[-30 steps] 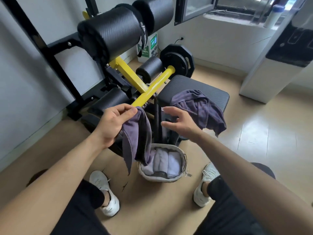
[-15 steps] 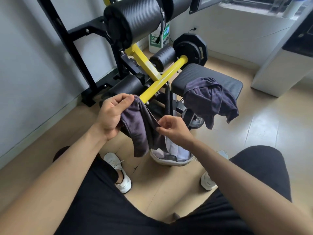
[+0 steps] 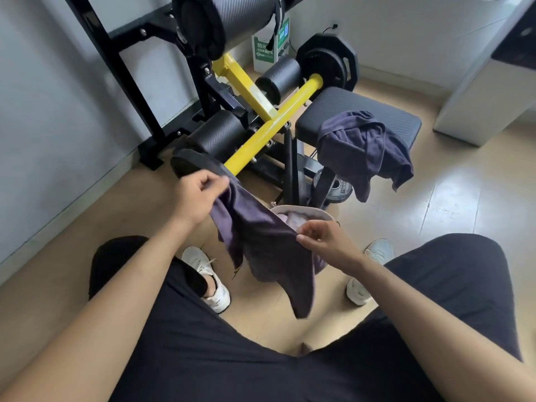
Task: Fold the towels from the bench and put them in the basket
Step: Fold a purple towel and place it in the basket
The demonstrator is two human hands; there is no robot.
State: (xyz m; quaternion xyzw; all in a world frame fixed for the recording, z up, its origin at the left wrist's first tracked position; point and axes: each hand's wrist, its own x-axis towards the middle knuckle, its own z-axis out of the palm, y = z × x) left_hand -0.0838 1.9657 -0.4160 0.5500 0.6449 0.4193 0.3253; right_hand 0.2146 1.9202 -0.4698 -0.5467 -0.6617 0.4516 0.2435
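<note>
As the limp purple towel [image 3: 269, 245] sags, fingers [image 3: 216, 183] of left hand [image 3: 194, 198] and right hand [image 3: 324, 239] pinch its edge

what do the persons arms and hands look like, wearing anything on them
The left arm and right arm are bare to the frame edge, with no sleeve in view. The left hand and right hand wear no gloves, and no watch, band or ring shows.

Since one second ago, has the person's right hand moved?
Yes. The right hand, pinching the purple towel, came nearer the person, from beyond the grey fabric basket to its near side.
</note>
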